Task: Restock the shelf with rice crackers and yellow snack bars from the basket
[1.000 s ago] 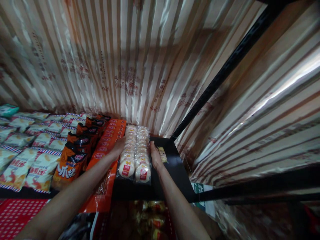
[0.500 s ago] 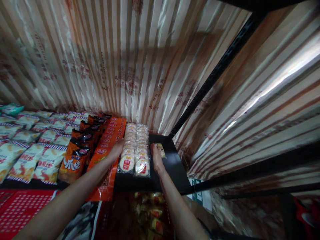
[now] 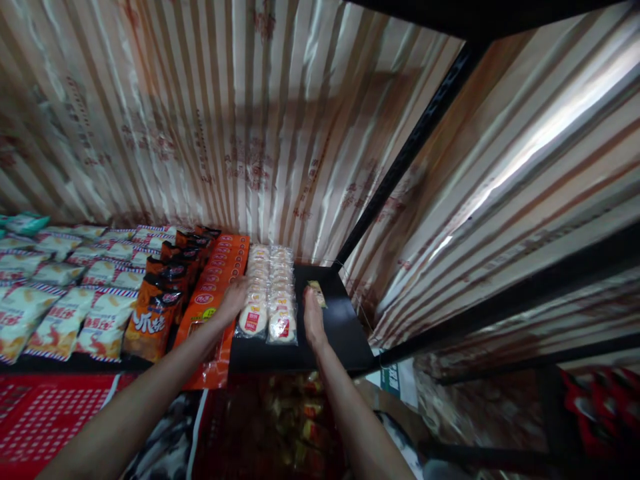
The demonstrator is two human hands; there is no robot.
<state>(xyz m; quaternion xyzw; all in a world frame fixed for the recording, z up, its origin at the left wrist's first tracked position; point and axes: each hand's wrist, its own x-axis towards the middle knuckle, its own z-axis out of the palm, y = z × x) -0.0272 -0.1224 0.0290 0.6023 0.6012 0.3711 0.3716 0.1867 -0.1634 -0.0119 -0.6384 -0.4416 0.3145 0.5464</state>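
Two rows of clear-wrapped round white crackers [image 3: 283, 323] with red labels lie side by side on the black shelf [image 3: 345, 340]. My left hand [image 3: 233, 300] is at the left side of the rows, between them and a strip of orange packets [image 3: 215, 277]; its fingers look extended along the row, though dim light blurs them. On the other side, my right hand [image 3: 313, 323] is held edge-on with straight fingers, a small gap from the right row. Partly behind its fingertips lies a small flat yellowish packet [image 3: 317, 293].
Orange-black snack bags [image 3: 150, 320] and rows of white snack bags [image 3: 105, 327] fill the shelf leftward. Below are a red basket [image 3: 55, 413] and yellowish packages [image 3: 305, 420]. A black post [image 3: 395, 187] rises at the shelf's back right corner, before striped sheeting [image 3: 260, 100].
The view has shifted slightly. My right hand sits a little farther from the right cracker row; my left hand stays beside the left row.
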